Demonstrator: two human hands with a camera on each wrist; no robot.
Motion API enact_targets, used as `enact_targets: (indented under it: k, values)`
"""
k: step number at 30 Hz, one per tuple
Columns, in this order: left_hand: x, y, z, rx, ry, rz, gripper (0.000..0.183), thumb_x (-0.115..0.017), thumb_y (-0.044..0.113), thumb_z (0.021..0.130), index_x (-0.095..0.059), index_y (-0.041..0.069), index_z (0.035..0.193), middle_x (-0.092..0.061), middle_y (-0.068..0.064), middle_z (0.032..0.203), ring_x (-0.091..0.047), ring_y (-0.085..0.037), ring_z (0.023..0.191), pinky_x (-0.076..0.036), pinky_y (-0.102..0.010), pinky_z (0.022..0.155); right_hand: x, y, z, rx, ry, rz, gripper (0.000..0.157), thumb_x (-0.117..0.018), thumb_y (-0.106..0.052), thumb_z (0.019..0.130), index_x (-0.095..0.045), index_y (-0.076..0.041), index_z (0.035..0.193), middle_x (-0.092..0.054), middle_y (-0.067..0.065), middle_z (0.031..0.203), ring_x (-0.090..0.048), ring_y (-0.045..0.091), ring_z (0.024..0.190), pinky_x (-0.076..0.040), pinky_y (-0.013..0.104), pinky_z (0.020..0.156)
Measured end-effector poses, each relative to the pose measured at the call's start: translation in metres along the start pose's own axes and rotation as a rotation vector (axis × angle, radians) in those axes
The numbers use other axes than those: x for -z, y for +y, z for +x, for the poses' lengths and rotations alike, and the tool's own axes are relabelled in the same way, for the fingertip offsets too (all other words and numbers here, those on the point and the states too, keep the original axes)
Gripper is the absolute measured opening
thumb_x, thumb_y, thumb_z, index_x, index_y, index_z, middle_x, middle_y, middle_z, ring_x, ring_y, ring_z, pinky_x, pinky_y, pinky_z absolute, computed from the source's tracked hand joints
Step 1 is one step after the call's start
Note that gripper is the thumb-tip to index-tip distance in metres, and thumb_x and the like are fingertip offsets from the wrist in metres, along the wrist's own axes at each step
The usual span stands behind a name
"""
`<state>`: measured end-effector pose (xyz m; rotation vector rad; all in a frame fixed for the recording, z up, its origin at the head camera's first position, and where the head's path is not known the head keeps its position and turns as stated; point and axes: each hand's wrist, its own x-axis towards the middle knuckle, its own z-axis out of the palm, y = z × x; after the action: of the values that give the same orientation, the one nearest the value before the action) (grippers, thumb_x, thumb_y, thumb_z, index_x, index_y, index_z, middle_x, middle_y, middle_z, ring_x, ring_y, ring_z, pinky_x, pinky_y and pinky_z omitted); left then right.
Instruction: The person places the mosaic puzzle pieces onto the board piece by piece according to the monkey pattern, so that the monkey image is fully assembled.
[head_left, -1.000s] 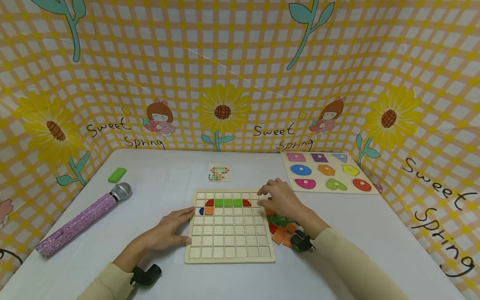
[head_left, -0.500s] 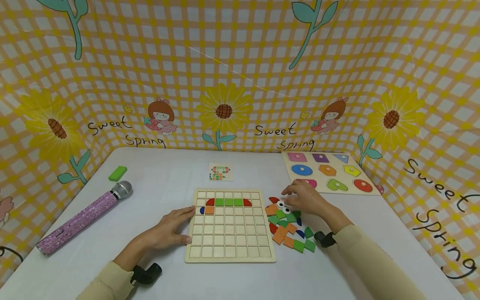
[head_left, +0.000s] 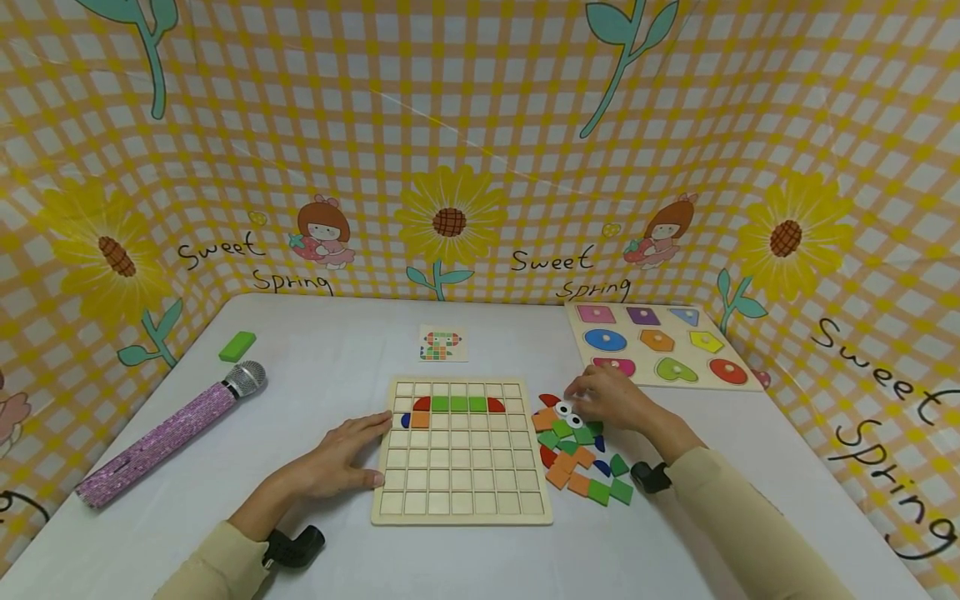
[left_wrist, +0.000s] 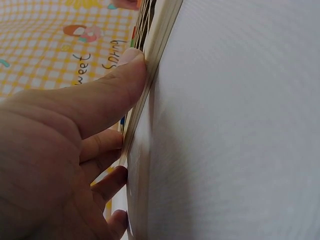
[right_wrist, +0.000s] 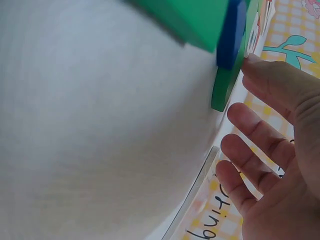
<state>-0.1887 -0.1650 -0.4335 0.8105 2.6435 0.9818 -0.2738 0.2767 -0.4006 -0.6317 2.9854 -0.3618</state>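
Observation:
My left hand (head_left: 341, 458) rests along the left edge of a wooden grid board (head_left: 465, 479), fingers and thumb touching its side. On the board's upper part lie red corner pieces (head_left: 496, 405), green squares (head_left: 459, 404), an orange square (head_left: 422, 420) and a blue rounded piece (head_left: 407, 421). At the far side of the loose tile pile (head_left: 581, 457), my right hand (head_left: 615, 397) reaches down beside two round eye tiles (head_left: 573, 421). In the right wrist view its thumb and forefinger are close to the green (right_wrist: 227, 82) and blue tiles (right_wrist: 232, 37); no tile is visibly gripped.
Behind the board lies a small pattern card (head_left: 443, 343). A shape puzzle board (head_left: 652, 340) lies at the back right, just beyond the right hand. On the left are a glittery pink microphone (head_left: 168, 437) and a green block (head_left: 237, 346).
My right hand has moved right from the board's upper right corner to the tile pile's far side, uncovering the eye tiles, and has dipped slightly. The left hand stays on the board edge.

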Motion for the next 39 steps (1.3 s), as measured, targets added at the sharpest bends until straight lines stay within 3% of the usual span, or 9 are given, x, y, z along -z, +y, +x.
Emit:
enact_targets:
  k: [13,22,27,33,39]
  values:
    - [0.0,0.001,-0.001,-0.01,0.006,0.003,0.079,-0.071,0.032,0.082,-0.034,0.0,0.144,-0.027,-0.017,0.154,-0.022,-0.042,0.141,-0.016,-0.066,0.109,0.0,0.001,-0.002,0.049,-0.043,0.031,0.028,-0.074,-0.035,0.079,-0.073,-0.022,0.104,-0.06,0.0,0.099,-0.048,0.016,0.093,-0.043,0.03,0.077]
    - [0.0,0.002,-0.001,0.002,0.004,0.0,0.079,-0.071,0.031,0.082,-0.034,0.001,0.145,-0.027,-0.017,0.154,-0.022,-0.042,0.141,-0.016,-0.066,0.109,0.0,-0.002,-0.003,0.047,-0.041,0.03,0.023,-0.075,-0.032,0.079,-0.074,-0.021,0.099,-0.06,0.001,0.099,-0.049,0.016,0.094,-0.045,0.03,0.077]
    - [0.0,0.002,-0.001,0.007,0.0,-0.004,0.079,-0.071,0.031,0.082,-0.034,0.001,0.145,-0.026,-0.016,0.155,-0.021,-0.042,0.142,-0.015,-0.067,0.109,0.002,-0.005,-0.007,0.034,-0.02,0.048,0.02,-0.074,-0.031,0.08,-0.073,-0.021,0.098,-0.06,0.001,0.099,-0.05,0.018,0.096,-0.048,0.036,0.081]
    - [0.001,0.001,-0.001,-0.006,0.002,0.003,0.079,-0.071,0.032,0.083,-0.033,0.001,0.145,-0.027,-0.016,0.155,-0.022,-0.042,0.141,-0.016,-0.066,0.109,0.005,-0.021,-0.012,0.052,0.025,0.098,0.022,-0.071,-0.033,0.083,-0.072,-0.022,0.101,-0.061,-0.001,0.101,-0.05,0.019,0.102,-0.048,0.043,0.088]
    - [0.001,0.002,-0.001,-0.016,0.001,0.006,0.079,-0.071,0.03,0.082,-0.034,0.0,0.144,-0.028,-0.017,0.154,-0.023,-0.042,0.141,-0.017,-0.066,0.108,0.006,-0.052,-0.015,0.111,0.061,0.096,0.02,-0.072,-0.028,0.082,-0.072,-0.019,0.1,-0.064,-0.002,0.1,-0.05,0.017,0.101,-0.049,0.037,0.085]
